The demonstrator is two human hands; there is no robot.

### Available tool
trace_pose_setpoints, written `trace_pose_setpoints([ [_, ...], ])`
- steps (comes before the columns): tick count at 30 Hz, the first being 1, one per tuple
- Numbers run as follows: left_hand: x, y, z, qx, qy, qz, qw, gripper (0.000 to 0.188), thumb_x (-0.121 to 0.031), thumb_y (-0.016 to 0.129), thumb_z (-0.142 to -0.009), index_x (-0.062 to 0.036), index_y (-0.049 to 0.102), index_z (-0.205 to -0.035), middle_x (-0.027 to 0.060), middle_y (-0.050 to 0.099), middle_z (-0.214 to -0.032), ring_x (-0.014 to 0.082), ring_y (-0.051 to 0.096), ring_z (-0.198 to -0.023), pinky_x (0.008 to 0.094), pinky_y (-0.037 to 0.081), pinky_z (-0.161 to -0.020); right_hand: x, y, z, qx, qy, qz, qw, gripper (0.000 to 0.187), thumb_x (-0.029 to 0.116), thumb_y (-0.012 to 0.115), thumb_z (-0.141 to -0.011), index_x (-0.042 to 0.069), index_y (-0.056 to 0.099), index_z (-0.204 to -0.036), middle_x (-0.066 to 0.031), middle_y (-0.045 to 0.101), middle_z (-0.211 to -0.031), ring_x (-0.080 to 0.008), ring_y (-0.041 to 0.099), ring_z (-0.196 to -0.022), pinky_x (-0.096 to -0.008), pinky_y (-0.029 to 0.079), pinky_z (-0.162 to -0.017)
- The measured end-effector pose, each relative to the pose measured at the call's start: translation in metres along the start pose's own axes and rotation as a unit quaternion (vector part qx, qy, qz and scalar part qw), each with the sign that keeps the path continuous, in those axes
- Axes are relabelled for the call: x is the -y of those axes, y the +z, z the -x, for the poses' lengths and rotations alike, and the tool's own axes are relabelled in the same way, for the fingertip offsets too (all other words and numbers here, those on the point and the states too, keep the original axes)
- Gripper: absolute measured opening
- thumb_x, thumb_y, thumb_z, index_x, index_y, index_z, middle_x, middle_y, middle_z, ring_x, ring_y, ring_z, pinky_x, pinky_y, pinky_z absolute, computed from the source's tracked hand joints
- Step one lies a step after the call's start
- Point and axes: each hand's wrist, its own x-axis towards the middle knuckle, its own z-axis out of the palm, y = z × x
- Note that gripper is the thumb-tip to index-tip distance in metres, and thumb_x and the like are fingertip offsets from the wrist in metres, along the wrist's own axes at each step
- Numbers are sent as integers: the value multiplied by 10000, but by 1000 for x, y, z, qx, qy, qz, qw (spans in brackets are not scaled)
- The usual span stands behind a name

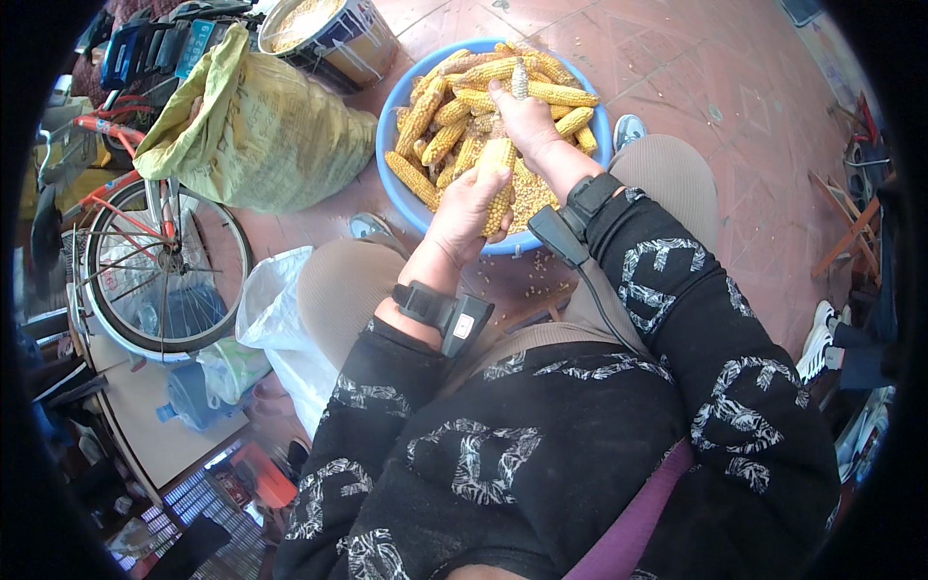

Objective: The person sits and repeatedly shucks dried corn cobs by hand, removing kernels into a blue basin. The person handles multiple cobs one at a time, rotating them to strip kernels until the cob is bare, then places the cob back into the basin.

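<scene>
My left hand (466,205) is closed around a yellow ear of corn (497,174), its upper part showing past the fingers. My right hand (530,124) grips a pale greyish, bumpy piece (520,81) that looks like a bare corn cob. Both hands are over the near part of a blue basin (389,176), the right one farther away. Many yellow ears of corn (443,141) fill the basin, some partly stripped. Loose kernels (532,195) lie at its near right side, beside my hands.
A full yellow-green woven sack (280,135) stands left of the basin, with a bucket (338,43) behind it. A red bicycle (169,242) and a white plastic bag (275,300) are at the left. Kernels dot the tiled floor (667,87). Another person's shoe (818,338) shows at right.
</scene>
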Motion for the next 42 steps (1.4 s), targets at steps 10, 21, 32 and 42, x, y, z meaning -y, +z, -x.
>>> trace_pose_setpoints([
  [10, 1, -6, -6, 33, 18, 109, 993, 406, -418, 409, -928, -51, 514, -1066, 87, 586, -792, 182, 570, -575, 251, 397, -394, 13, -21, 7, 221, 133, -284, 923, 469, 483, 493, -914, 29, 606, -947, -86, 621, -871, -168, 575, -832, -327, 455, -783],
  [21, 12, -7, -16, -148, 168, -90, 970, 476, -150, 701, -785, -46, 418, -1152, 85, 591, -974, 160, 599, -763, 280, 516, -618, 9, -20, 1, 221, 125, -296, 921, 434, 455, 497, -922, 32, 592, -932, -92, 610, -814, -185, 594, -729, -329, 486, -698],
  [32, 14, -10, -22, -244, 168, -224, 928, 415, -154, 698, -803, 20, 532, -1142, 47, 618, -880, 94, 563, -648, 234, 467, -545, 9, -23, 4, 211, 97, -103, 967, 424, 454, 580, -868, 37, 627, -922, -74, 640, -798, -155, 576, -680, -294, 453, -596],
  [42, 8, -12, -18, -170, 152, -107, 968, 335, -178, 665, -831, -3, 559, -1096, 33, 622, -914, 102, 576, -688, 237, 482, -564, 6, -26, 2, 215, 66, -62, 972, 148, 166, 593, -833, 24, 621, -806, -43, 597, -700, -128, 552, -578, -272, 444, -489],
])
